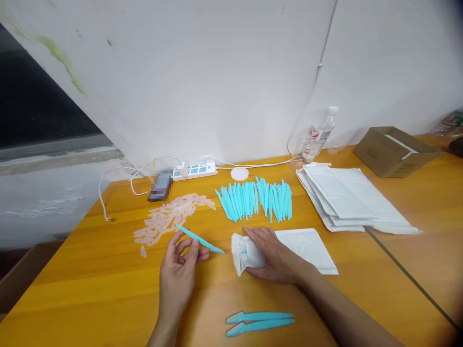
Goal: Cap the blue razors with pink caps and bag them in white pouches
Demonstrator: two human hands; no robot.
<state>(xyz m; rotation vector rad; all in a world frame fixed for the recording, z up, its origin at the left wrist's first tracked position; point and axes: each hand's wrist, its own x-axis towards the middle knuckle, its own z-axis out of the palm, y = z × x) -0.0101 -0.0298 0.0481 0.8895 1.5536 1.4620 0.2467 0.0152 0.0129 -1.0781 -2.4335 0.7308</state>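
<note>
My left hand pinches a slim teal plastic tool between thumb and fingers, its tip pointing right. My right hand holds the open end of a white padded envelope that lies flat on the orange table, with a bit of teal showing at its mouth. Beyond the hands lie a row of several teal tools and a heap of clear pinkish caps. Two capped teal tools rest near the front edge.
A stack of white envelopes lies at the right, with a cardboard box behind it. A power strip, a round white lid, a phone, a glass and a water bottle stand along the wall.
</note>
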